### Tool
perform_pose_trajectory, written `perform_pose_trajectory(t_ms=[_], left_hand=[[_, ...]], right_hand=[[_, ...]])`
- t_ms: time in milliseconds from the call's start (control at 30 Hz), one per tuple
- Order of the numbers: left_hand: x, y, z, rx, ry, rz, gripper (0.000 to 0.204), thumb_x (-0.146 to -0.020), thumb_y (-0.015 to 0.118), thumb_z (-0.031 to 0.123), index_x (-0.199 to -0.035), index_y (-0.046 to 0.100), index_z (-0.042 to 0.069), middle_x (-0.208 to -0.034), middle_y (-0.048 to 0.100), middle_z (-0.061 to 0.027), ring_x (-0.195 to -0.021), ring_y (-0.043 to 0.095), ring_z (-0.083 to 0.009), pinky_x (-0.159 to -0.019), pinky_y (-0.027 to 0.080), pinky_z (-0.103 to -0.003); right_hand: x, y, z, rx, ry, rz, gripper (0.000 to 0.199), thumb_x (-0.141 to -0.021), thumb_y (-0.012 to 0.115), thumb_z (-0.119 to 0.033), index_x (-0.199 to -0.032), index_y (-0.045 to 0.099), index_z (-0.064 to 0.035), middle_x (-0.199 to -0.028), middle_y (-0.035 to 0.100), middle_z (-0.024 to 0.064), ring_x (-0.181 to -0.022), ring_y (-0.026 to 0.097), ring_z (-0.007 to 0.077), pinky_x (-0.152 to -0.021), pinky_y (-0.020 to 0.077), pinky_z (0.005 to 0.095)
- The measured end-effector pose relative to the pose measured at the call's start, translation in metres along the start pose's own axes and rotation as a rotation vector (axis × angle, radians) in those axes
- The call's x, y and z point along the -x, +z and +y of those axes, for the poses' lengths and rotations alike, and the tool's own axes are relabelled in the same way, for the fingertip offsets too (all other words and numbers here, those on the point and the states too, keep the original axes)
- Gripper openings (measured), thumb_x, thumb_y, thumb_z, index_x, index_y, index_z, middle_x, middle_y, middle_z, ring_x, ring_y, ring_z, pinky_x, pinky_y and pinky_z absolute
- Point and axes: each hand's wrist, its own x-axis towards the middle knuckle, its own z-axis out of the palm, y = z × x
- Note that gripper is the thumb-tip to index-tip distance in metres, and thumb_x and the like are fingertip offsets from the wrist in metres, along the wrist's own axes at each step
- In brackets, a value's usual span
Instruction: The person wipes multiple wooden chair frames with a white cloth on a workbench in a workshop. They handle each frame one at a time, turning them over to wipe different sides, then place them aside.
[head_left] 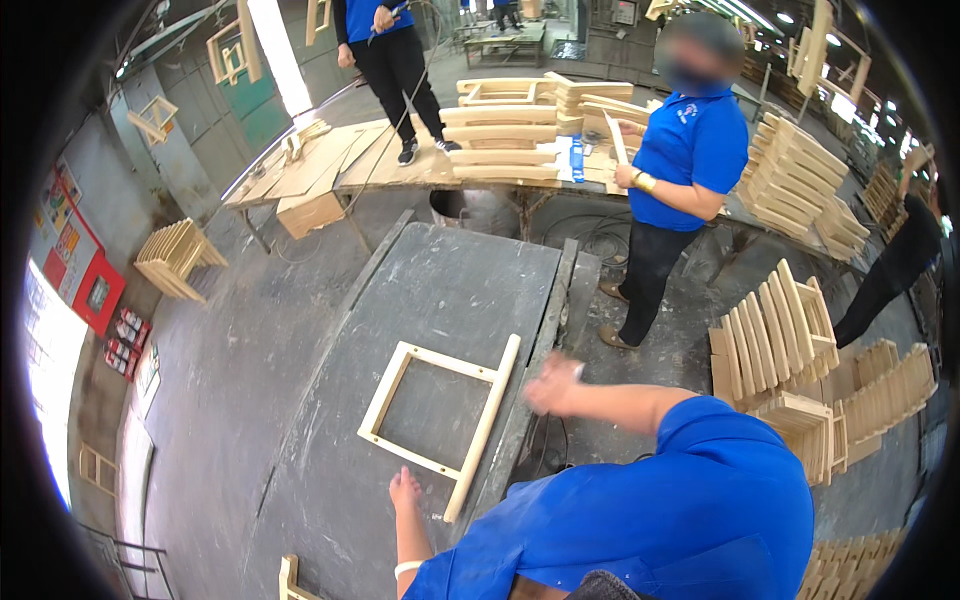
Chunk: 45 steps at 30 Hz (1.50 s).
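Note:
A pale wooden chair frame (487,430) lies flat on the dark, scuffed worktable (470,270). One long rail runs along its right side, and shorter bars close the rectangle. Just below its lower bar is my left hand (404,487), fingers loosely apart with nothing visible in them, close to the wood but seemingly not gripping it. My right hand (553,385) is beyond the table's right edge, beside the long rail and smeared by motion. A small whitish patch shows at its fingers; I cannot make out what it is.
A long bench (370,175) with stacked wooden parts (500,133) crosses behind the worktable. A person in blue (690,150) stands by it; another stands on it. Stacked chair frames (770,330) fill the right side. Another wooden piece (288,580) shows at the near edge.

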Motion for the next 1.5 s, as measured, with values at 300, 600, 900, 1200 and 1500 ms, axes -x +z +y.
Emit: perform_pose_trajectory(t_ms=[300,600,900,1200,1500], left_hand=[[-0.04,0.084,0.048,-0.398,0.096,0.437,0.051,-0.075,0.071,0.018,-0.116,0.051,-0.004,-0.109,0.059,-0.0223,-0.095,0.06,-0.0345,-0.084,0.05,-0.042],[0.004,0.107,0.071,-0.081,0.716,0.641,0.064,-0.074,0.056,-0.002,-0.135,0.036,-0.002,-0.127,0.05,-0.0209,-0.116,0.05,-0.0343,-0.1,0.037,-0.038],[0.089,0.131,0.074,0.029,0.669,0.507,0.028,-0.082,0.055,0.003,-0.11,0.051,0.0,-0.101,0.054,-0.008,-0.089,0.054,-0.0157,-0.08,0.044,-0.03],[0.121,0.145,0.069,-0.031,0.667,0.497,0.011,-0.087,0.058,0.008,-0.091,0.056,-0.002,-0.085,0.057,-0.0049,-0.081,0.054,-0.0133,-0.074,0.045,-0.029],[0.113,0.144,0.068,-0.018,0.631,0.522,0.015,-0.085,0.06,0.007,-0.098,0.054,0.002,-0.091,0.057,-0.0043,-0.085,0.055,-0.0136,-0.076,0.046,-0.029]], right_hand=[[0.13,0.071,0.094,-0.66,0.426,0.194,0.049,-0.092,0.045,-0.021,-0.14,0.036,-0.0176,-0.149,0.027,0.0054,-0.13,0.033,0.0357,-0.102,0.0292,0.0561],[0.109,0.065,0.142,-0.796,0.345,0.534,0.046,-0.087,0.052,-0.009,-0.131,0.043,0.0022,-0.141,0.036,0.0211,-0.128,0.037,0.0365,-0.108,0.0288,0.0405],[-0.05,0.029,0.113,-0.254,-0.054,0.545,0.056,-0.084,0.045,-0.01,-0.139,0.037,-0.0084,-0.146,0.034,0.006,-0.134,0.03,0.0288,-0.107,0.0286,0.0456],[-0.112,0.007,0.128,-0.009,-0.322,0.132,0.06,-0.091,0.041,-0.017,-0.147,0.02,-0.0213,-0.153,0.022,-0.0017,-0.142,0.017,0.0275,-0.111,0.0167,0.0529],[-0.082,0.059,0.099,-0.011,-0.278,0.38,0.058,-0.089,0.042,-0.021,-0.145,0.026,-0.0218,-0.15,0.027,0.0037,-0.137,0.026,0.0317,-0.107,0.0212,0.0559]])
